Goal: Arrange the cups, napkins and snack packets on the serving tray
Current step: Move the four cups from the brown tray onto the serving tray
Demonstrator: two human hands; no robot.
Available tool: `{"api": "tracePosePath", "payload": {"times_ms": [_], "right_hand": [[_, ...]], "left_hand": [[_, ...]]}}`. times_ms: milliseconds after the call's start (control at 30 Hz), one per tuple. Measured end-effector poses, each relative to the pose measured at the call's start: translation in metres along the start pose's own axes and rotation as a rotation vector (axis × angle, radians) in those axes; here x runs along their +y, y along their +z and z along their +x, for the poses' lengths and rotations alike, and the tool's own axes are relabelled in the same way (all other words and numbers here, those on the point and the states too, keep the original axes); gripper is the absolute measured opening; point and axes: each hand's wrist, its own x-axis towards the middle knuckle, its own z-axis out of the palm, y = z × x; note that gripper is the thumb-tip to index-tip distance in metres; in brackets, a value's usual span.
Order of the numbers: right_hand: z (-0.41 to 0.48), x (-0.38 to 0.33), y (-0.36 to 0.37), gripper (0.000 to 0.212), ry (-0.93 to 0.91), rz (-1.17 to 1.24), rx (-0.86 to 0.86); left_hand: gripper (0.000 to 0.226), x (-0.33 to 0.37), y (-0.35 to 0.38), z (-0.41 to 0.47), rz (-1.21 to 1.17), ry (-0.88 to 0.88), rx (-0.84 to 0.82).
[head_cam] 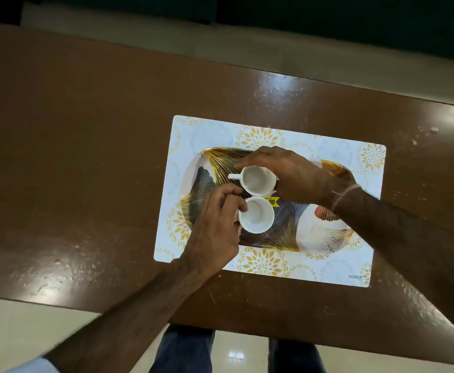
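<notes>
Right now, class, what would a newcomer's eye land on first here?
Two white cups, the far cup and the near cup, sit side by side on the gold-patterned tray at the centre. The right hand wraps the far one; the left hand holds the near one.
</notes>
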Motion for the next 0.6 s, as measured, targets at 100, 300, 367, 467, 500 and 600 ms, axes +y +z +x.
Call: {"api": "tracePosePath", "payload": {"times_ms": [100, 300, 367, 467, 500, 600], "right_hand": [[-0.007, 0.000, 0.006, 0.082, 0.006, 0.026, 0.000], [-0.046, 0.020, -0.015, 0.092, 0.171, 0.176, 0.168], [-0.069, 0.028, -0.025, 0.086, 0.233, 0.183, 0.247], [-0.110, 0.053, -0.042, 0.069, 0.324, 0.191, 0.366], [-0.126, 0.063, -0.048, 0.066, 0.342, 0.176, 0.393], [-0.176, 0.093, -0.067, 0.055, 0.419, 0.117, 0.477]], "left_hand": [[0.035, 0.002, -0.003, -0.001, 0.004, -0.045, 0.081], [0.037, 0.031, -0.005, 0.009, 0.037, -0.015, 0.194], [0.037, 0.052, 0.004, 0.024, 0.074, 0.027, 0.180], [0.040, 0.091, 0.032, 0.054, 0.076, 0.039, 0.086], [0.040, 0.105, 0.043, 0.066, 0.066, 0.032, 0.050], [0.039, 0.147, 0.078, 0.098, 0.060, 0.027, -0.047]]}}
